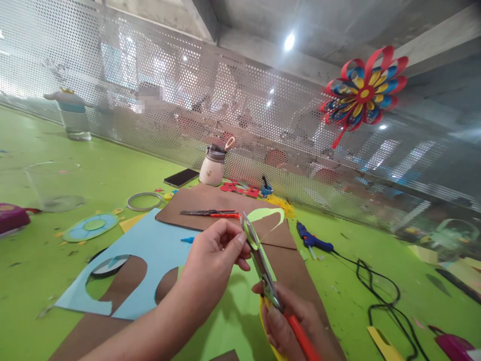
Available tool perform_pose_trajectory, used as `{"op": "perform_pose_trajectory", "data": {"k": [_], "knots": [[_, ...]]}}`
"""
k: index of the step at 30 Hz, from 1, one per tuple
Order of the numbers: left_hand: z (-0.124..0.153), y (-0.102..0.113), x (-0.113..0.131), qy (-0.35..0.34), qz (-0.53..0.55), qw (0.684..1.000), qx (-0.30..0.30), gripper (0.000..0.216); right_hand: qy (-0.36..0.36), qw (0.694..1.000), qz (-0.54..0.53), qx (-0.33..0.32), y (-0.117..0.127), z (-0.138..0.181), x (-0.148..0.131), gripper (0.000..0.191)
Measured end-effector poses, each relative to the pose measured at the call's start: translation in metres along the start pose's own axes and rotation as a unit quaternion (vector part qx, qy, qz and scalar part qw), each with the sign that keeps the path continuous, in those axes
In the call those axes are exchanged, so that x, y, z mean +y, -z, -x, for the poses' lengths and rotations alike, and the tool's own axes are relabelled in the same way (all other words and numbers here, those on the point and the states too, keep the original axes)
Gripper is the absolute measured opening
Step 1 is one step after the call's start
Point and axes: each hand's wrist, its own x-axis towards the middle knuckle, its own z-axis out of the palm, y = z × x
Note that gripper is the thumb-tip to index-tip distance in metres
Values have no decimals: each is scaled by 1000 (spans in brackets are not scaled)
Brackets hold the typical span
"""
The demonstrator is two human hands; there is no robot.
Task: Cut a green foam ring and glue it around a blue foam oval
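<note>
My right hand (291, 321) grips a pair of scissors (265, 273) with red and yellow handles, blades pointing up and away. Between thumb and fingers, my left hand (210, 268) pinches a small light green paper piece (252, 238) at the blades. A curved light green paper strip (278, 216) lies just beyond the scissor tips. Under both hands are a light green sheet (233, 321), a light blue sheet (150, 240) with rounded cut-outs and brown card (221, 198). A red-handled cutting tool (210, 213) and a blue tip (187, 240), perhaps of a pen, lie ahead of my left hand.
A blue glue gun (313, 238) with a black cord (376, 286) lies right. Farther back are a phone (181, 177), a white jar (212, 168) and a tape ring (145, 201). A clear cup (54, 185) stands left. Perforated metal (240, 115) borders the table; a paper flower (364, 93) hangs there.
</note>
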Motion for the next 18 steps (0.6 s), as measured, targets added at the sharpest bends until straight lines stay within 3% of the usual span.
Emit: {"op": "perform_pose_trajectory", "data": {"k": [18], "knots": [[0,1,-3,-6,-20,1000,4,15,-7,1000,0,-2,0,2,-2,51]]}}
